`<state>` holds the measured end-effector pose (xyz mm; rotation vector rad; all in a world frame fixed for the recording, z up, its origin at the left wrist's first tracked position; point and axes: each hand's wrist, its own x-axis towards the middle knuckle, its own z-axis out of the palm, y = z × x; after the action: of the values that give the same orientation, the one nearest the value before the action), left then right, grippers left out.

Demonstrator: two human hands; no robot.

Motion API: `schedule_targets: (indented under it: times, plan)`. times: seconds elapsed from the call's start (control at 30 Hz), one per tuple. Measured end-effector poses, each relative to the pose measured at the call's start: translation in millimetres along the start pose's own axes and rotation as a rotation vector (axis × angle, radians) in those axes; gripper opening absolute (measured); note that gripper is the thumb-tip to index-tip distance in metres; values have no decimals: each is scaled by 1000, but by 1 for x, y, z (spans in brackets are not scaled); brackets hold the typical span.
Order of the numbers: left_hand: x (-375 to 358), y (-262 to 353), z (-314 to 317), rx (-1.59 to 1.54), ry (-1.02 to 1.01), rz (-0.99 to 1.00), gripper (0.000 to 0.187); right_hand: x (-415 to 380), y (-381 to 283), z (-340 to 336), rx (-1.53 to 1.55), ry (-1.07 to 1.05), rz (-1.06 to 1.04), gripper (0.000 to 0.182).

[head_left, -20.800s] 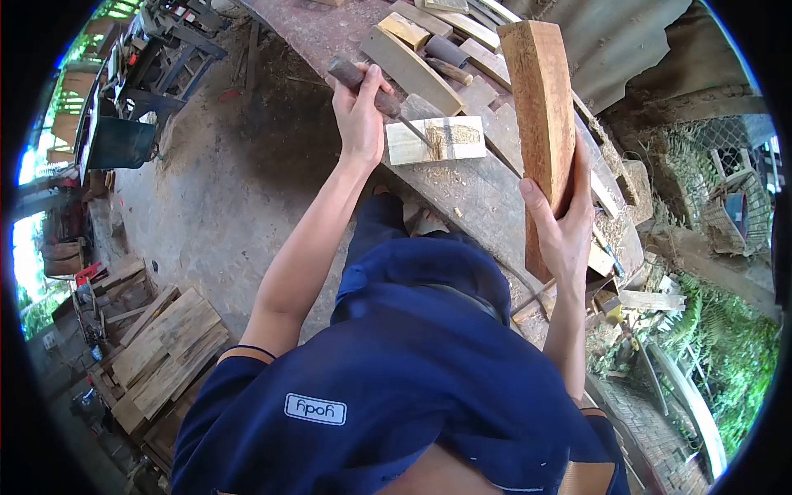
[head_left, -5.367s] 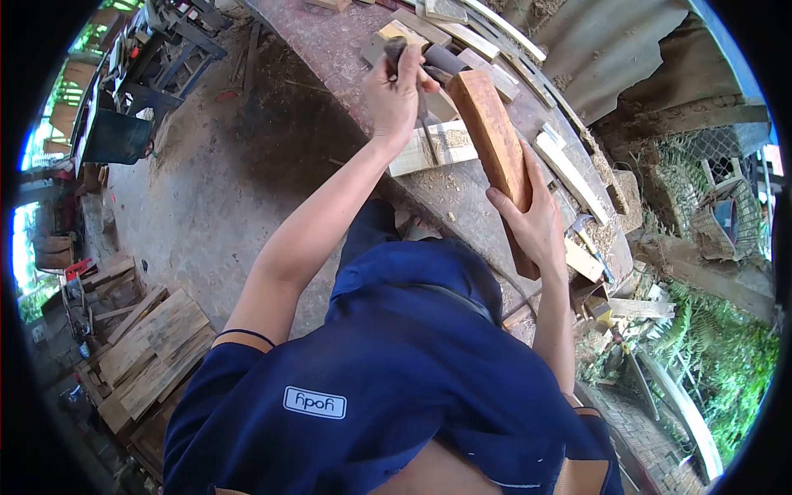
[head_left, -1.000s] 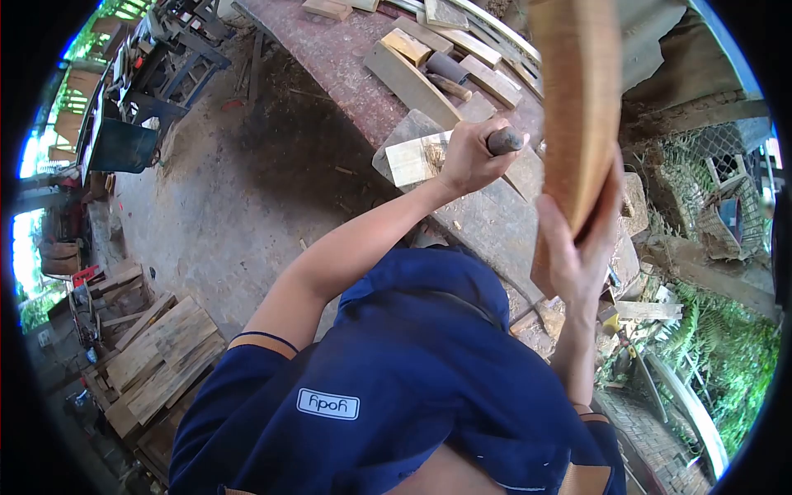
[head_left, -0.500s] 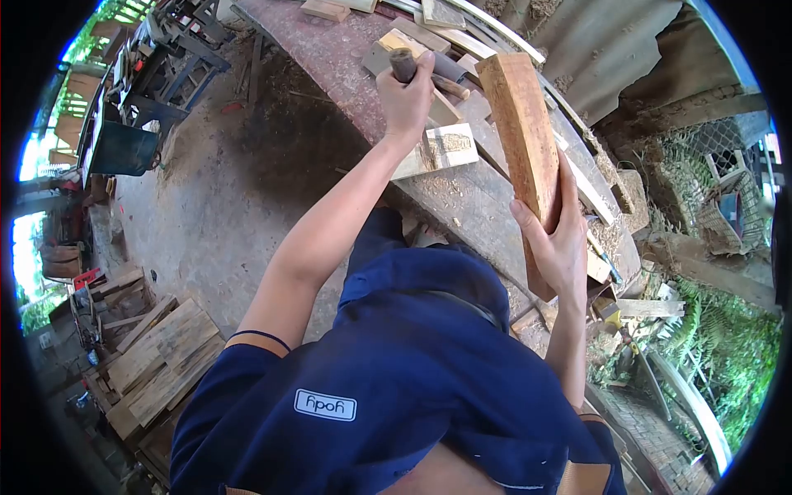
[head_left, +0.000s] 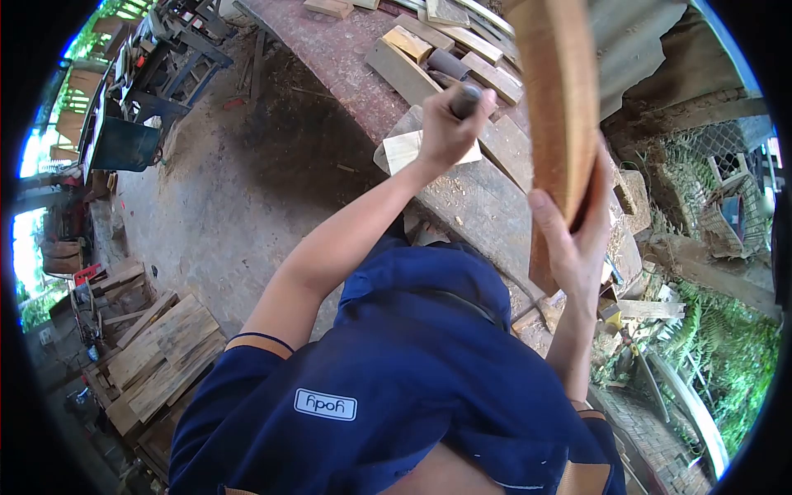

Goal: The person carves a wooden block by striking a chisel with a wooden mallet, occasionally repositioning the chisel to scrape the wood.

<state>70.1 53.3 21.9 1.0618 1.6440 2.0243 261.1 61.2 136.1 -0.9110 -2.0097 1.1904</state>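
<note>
My left hand (head_left: pixel 445 136) is closed around the dark round handle of a chisel (head_left: pixel 466 101), its end pointing up at me. The blade is hidden below the hand. Under that hand lies a pale wood piece (head_left: pixel 401 152), partly covered by my fist. My right hand (head_left: pixel 577 235) grips a thick brown wooden block (head_left: pixel 561 99) by its lower part. The block is raised and blurred, its upper end running out at the top of the view, to the right of the chisel.
Wood offcuts (head_left: pixel 412 45) and a dark cylinder (head_left: pixel 448 64) lie on the workbench (head_left: pixel 330 58). Shavings (head_left: pixel 450 198) are scattered near the pale piece. Stacked boards (head_left: pixel 169 355) stand at the lower left on the concrete floor (head_left: pixel 198 223). Corrugated sheeting (head_left: pixel 631 49) borders the right.
The wooden block has come up closer to the camera and slightly right. My left hand with the chisel has moved right and down, over the pale wood piece.
</note>
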Motion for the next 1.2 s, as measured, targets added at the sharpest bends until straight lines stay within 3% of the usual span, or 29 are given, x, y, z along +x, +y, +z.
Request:
schedule_targets:
  times: [0.13, 0.17, 0.23, 0.3, 0.4, 0.43, 0.5, 0.53, 0.57, 0.6, 0.63, 0.7, 0.8, 0.87, 0.97, 1.03, 1.2]
  plan:
    - [-11, -9, 9, 105, -87, 116, 22, 6, -6, 0, 7, 131, -187, 84]
    - [-13, -13, 10, 119, -123, 162, 20, 6, -13, 4, -27, 31, -52, 83]
    - [-21, -6, 9, 54, -200, 56, 16, 9, -3, 1, -458, -192, -15, 83]
    - [-20, -7, 9, 38, -234, 5, 13, 13, -5, -4, -444, -241, 57, 84]
    - [-19, 0, 9, 43, -172, 36, 17, 12, -2, -1, -174, 18, -203, 87]
    - [-17, 1, 7, 95, -160, 57, 17, 9, -5, 5, -100, 59, -175, 85]
    - [-17, -5, 9, 76, -147, 92, 11, 7, 2, 7, -329, -182, 52, 81]
    - [-17, -3, 8, -93, -114, 67, 9, 8, 3, 11, -400, -183, -64, 82]
    - [-15, -2, 6, -259, -73, 46, 7, 9, 2, 9, -386, -208, -50, 85]
    - [-5, -21, -3, -180, -60, 102, 7, 11, -3, 8, -428, -243, 31, 86]
    - [6, -21, -6, -228, 49, 60, 13, 10, -8, 7, -470, -279, 123, 87]
    - [29, -46, -31, -273, 134, -136, 27, 4, 13, 9, -479, -226, 64, 86]
    - [44, -20, -37, -264, 347, -330, 35, -1, 24, 10, -484, -188, 39, 86]
    - [46, -14, -41, -246, 318, -296, 36, -7, 31, 7, -486, -195, 91, 86]
    - [46, -11, -41, -209, 294, -238, 37, -9, 36, 8, -483, -162, 5, 86]
    - [45, -11, -37, -234, 255, -251, 36, -8, 30, 8, -451, -179, 119, 86]
    - [37, -13, -29, -210, 198, -235, 33, -5, 30, 10, -451, -190, 115, 87]
